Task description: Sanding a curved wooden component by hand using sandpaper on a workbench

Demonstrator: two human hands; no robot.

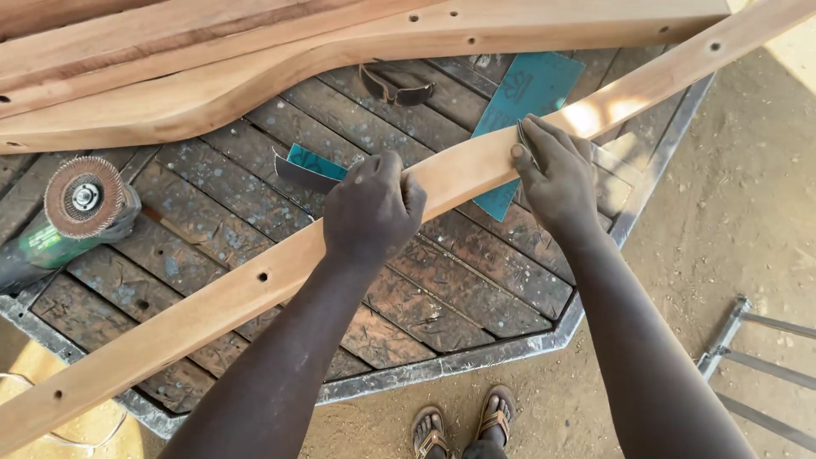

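Your right hand [557,170] has its fingers [544,136] pressed together and curled over the upper edge of the long, curved, pale-brown wooden rail [255,285], pinching a thin dark strip [524,143] flat against the wood; whether that strip is sandpaper or a blade cannot be told. Your left hand [372,211] is clamped on the same rail lower down, its fingers closed over the top edge and the back of the hand facing up, so the fingertips are hidden. The rail runs as a diagonal from the lower left corner to the upper right, lying across the weathered, dark-planked worktable with a metal rim [442,367], and small round holes are drilled along it. Under the rail beside your right hand lies a teal sheet of sandpaper [527,89], partly covered by the wood. A smaller curled scrap of teal sandpaper [310,166] lies just above the rail near your left hand. At the left edge of the table rests a green angle grinder with a worn round sanding disc [83,197]. More shaped pale wooden pieces [255,59] are stacked along the far side. Below the table, your sandalled feet [463,429] stand on sandy ground.
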